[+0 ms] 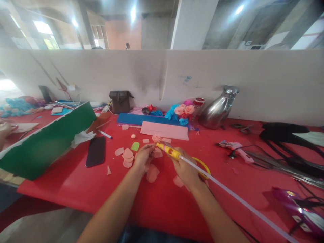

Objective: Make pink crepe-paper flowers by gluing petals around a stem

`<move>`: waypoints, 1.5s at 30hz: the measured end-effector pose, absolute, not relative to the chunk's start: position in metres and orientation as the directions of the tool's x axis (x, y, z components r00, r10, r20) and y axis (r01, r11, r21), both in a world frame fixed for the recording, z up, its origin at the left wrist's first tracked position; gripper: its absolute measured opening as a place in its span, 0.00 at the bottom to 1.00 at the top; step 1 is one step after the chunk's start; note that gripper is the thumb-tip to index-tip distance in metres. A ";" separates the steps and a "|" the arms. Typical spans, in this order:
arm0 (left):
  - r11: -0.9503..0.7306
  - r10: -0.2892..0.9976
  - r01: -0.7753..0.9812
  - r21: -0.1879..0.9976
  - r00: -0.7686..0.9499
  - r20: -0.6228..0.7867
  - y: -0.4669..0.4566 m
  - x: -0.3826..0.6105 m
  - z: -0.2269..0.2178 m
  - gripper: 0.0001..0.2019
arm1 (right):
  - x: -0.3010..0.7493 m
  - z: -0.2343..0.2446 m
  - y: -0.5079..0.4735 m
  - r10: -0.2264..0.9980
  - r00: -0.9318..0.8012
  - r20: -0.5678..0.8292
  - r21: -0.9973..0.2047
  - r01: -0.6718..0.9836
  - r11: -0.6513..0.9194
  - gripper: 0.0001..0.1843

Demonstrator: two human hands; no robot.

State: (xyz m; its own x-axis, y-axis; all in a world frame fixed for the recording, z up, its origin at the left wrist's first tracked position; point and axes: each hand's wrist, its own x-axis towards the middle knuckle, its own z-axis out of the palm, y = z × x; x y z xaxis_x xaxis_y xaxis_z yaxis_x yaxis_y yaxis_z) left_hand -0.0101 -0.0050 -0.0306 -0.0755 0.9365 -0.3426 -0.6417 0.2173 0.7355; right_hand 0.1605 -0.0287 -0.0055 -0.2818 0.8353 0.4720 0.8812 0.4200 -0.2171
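My right hand point(186, 170) is wrapped around a yellow glue gun point(172, 152), its nozzle pointing left toward my other hand. A long whitish glue stick point(233, 192) runs out of the gun's back end to the lower right. My left hand point(143, 157) is closed in a pinch close to the nozzle. At its fingertips shows a small pink paper flower point(156, 138), partly hidden by the nozzle. Cut pink paper petals point(128, 154) lie left of my left hand, with another petal point(153, 173) between my forearms. A green rounded template point(135, 146) lies near them.
A pink paper strip point(164, 131) lies beyond my hands, before finished paper flowers point(183, 110) and a metal jug point(219, 109). To the left are a phone point(95, 152), a pen point(105, 134) and a green board point(55, 141). Another glue gun point(239, 152) and cables lie right. Another person's hand point(5, 130) shows far left.
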 end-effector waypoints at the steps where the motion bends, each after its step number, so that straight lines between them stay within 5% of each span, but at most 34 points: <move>1: 0.217 0.937 -0.644 0.734 -0.073 -0.341 -0.005 -0.010 -0.031 0.09 | 0.161 -0.006 -0.029 0.832 -0.275 0.482 -0.221 0.881 0.419 0.09; 15: 0.227 0.937 -0.656 0.720 -0.054 -0.345 -0.005 -0.012 -0.028 0.09 | 0.162 -0.007 -0.027 0.829 -0.289 0.478 -0.223 0.873 0.433 0.09; 26: 0.241 0.942 -0.723 0.648 0.012 -0.337 -0.003 -0.015 -0.031 0.08 | 0.169 -0.008 -0.024 0.874 -0.169 0.456 -0.424 0.822 0.380 0.13; 45: 0.280 0.941 -0.712 0.644 0.070 -0.332 -0.004 -0.016 -0.030 0.10 | 0.169 -0.009 -0.024 0.891 -0.201 0.408 -0.434 0.816 0.382 0.14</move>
State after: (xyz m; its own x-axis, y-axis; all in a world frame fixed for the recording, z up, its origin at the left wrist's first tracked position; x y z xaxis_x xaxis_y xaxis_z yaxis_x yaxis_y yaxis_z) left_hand -0.0159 -0.0036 -0.0302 0.0697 0.9406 -0.3324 -0.7121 0.2803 0.6437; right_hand 0.1687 -0.0239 -0.0085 -0.2006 0.8909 0.4076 0.8160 0.3821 -0.4337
